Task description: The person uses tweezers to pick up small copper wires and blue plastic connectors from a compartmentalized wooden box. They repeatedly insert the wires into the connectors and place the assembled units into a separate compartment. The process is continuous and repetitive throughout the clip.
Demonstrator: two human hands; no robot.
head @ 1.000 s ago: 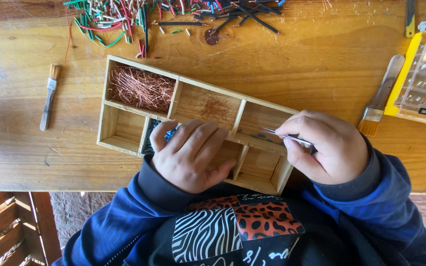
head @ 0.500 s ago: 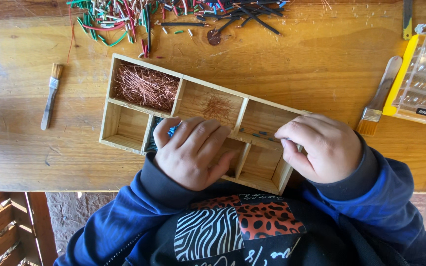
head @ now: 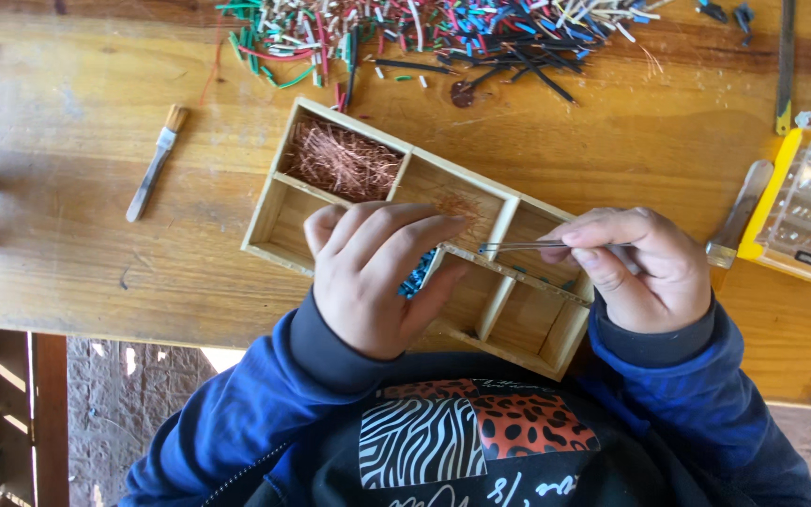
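gripping tweezers [head: 527,247], right hand [head: 635,272] over wooden tray [head: 269,211], yellow case [head: 804,211] beside

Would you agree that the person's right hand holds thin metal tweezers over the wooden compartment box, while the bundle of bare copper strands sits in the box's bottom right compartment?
Not quite: the head view shows the bundle of bare copper strands in the top left compartment of the wooden compartment box, not the bottom right one. The rest stands: the right hand does hold the thin metal tweezers over the box.
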